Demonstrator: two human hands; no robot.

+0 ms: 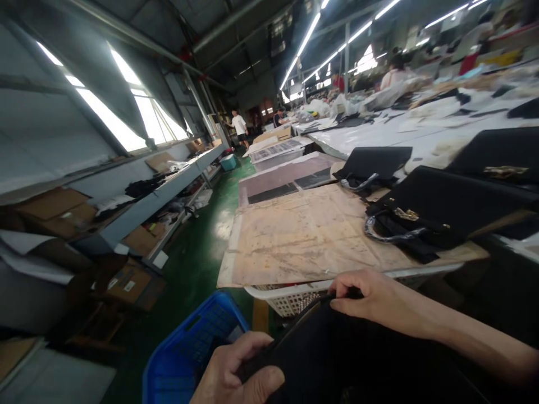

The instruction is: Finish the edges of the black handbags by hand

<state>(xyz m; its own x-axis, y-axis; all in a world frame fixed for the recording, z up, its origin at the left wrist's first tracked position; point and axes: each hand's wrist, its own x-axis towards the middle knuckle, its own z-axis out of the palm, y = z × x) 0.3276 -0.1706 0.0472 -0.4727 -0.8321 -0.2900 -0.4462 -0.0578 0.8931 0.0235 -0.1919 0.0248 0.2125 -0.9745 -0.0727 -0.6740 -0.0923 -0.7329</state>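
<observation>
A black bag (pixel 337 359) fills the bottom of the view, close to me. My left hand (pixel 236 373) grips its near left edge, thumb on top and fingers curled under. My right hand (pixel 370 300) pinches its far upper edge, fingers closed over the rim. Beyond my hands lies a stained cardboard sheet (pixel 307 235) on a white plastic basket (pixel 286 300). A finished black handbag (pixel 438 210) with gold fittings and a wrapped handle rests on the sheet's right side.
A blue plastic crate (pixel 185 353) stands on the green floor at the lower left. Shelving (pixel 147 205) with cardboard boxes runs along the left wall. More black bags (pixel 374 163) lie on the long white worktable (pixel 379 134). Other people stand far down the hall.
</observation>
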